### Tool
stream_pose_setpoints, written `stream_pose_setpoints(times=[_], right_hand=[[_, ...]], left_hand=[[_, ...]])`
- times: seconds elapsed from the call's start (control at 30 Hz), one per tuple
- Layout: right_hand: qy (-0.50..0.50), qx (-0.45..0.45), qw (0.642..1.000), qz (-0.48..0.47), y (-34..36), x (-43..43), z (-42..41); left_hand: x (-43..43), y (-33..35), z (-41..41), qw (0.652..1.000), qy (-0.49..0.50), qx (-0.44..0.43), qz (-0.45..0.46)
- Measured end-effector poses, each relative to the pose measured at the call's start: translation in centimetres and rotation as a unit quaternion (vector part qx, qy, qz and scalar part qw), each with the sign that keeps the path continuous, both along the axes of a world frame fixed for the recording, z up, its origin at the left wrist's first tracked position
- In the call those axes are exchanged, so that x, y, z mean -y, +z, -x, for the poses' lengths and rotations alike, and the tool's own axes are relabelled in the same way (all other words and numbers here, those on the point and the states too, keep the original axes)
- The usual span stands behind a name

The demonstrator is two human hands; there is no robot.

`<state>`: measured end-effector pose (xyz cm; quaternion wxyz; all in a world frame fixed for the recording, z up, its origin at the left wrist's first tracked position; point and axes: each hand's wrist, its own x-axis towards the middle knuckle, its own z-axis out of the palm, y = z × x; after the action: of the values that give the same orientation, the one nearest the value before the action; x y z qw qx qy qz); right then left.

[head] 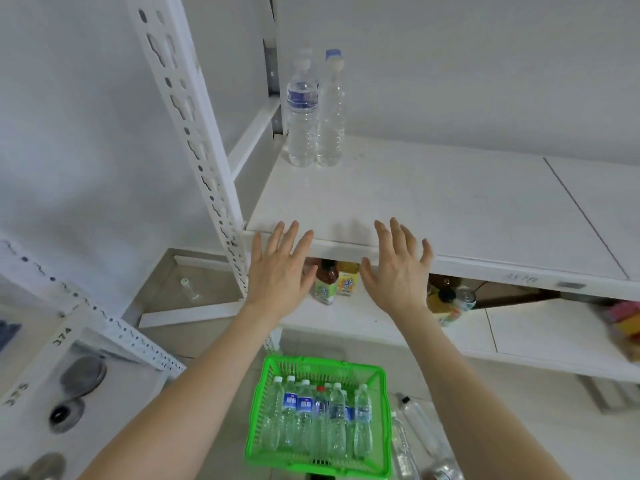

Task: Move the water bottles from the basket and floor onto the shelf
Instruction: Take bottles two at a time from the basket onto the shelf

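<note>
Two clear water bottles (313, 112) stand upright side by side at the back left of the white shelf (433, 202). Below, on the floor, a green basket (379, 379) holds several water bottles (318, 420) lying side by side. More clear bottles (415, 431) lie on the floor to the right of the basket. My left hand (278, 271) and my right hand (398, 268) hover with fingers spread in front of the shelf's front edge, holding nothing.
A perforated white upright (194, 133) frames the shelf's left side. The lower shelf carries drink bottles (327, 282) and cans (464, 299). Another rack at the left holds round metal parts (83, 375). A small bottle (188, 289) stands on the floor by the wall.
</note>
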<state>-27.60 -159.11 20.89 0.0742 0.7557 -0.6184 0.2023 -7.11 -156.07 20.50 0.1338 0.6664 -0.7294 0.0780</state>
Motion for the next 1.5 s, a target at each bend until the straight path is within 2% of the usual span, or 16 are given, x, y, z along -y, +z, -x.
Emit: stream_pose_setpoints(times=[0.27, 0.43, 0.9, 1.2, 1.5], right_hand=[[-0.023, 0.013, 1.0, -0.016, -3.3, -11.5, 1.1], [-0.037, -0.002, 0.997, -0.064, -5.8, -17.7, 2.4], [-0.059, -0.013, 0.985, -0.162, -15.0, -29.6, 8.8], [-0.055, -0.019, 0.971, -0.23, -21.3, -31.3, 10.4], [-0.076, 0.02, 0.958, -0.277, -29.3, -26.6, 6.7]], left_hand=[[-10.5, -3.5, 1.7, 1.0, -0.029, 0.008, -0.008], [-16.1, -5.8, 3.4, 0.999, -0.041, 0.002, -0.017], [-28.1, -15.7, 8.6, 0.99, -0.018, 0.017, -0.135], [-31.0, -21.5, 10.2, 0.976, -0.001, 0.012, -0.215], [-25.9, -29.3, 5.5, 0.953, 0.019, 0.004, -0.303]])
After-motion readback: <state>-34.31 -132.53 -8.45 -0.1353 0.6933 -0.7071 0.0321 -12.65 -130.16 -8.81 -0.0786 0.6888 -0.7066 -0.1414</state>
